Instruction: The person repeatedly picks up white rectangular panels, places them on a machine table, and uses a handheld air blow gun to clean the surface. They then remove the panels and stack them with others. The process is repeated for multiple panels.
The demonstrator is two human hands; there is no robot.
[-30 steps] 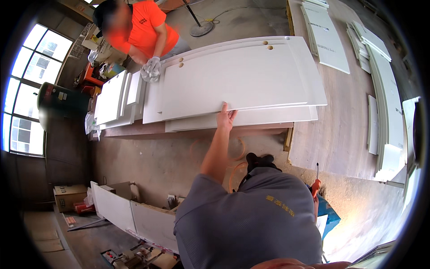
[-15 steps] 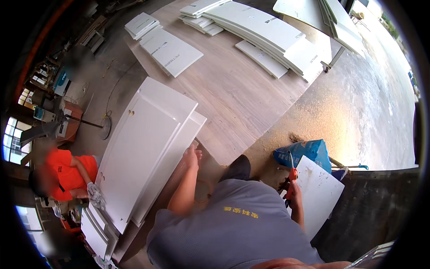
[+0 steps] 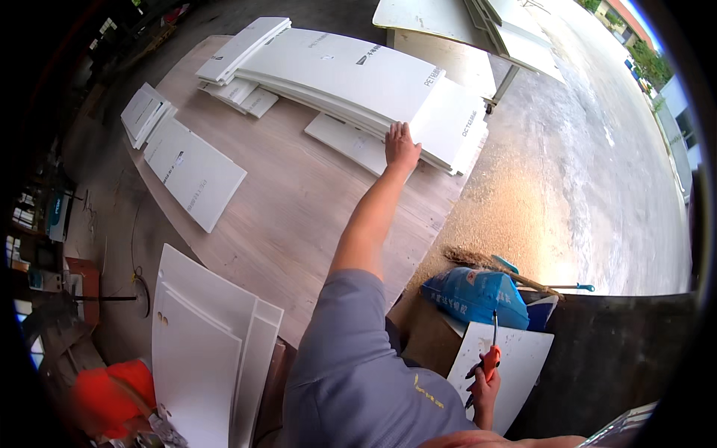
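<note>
My left arm is stretched over the table, and my left hand (image 3: 402, 149) touches the near edge of a stack of white panels (image 3: 351, 63). Its fingers lie slightly apart on the top panel; no firm grip shows. Low on the right, my right hand (image 3: 484, 388) is closed around an orange-and-black handheld tool (image 3: 491, 361) with a thin metal shaft pointing away from me. Under that hand stands a speckled white board (image 3: 515, 351), beside a blue printed bag (image 3: 478, 293).
The wood-grain table (image 3: 299, 194) carries more panels (image 3: 194, 172) at its left. White drilled panels (image 3: 198, 336) stack at near left, beside a person in orange (image 3: 112, 396). Sawdust (image 3: 508, 216) and a broom (image 3: 515, 272) lie right of the table. Another panel-laden table (image 3: 441, 22) stands beyond.
My left hand has left the drilled panels at near left and reached forward and right to the stack on the table. My right hand still holds the tool, now slightly lower. The view has shifted.
</note>
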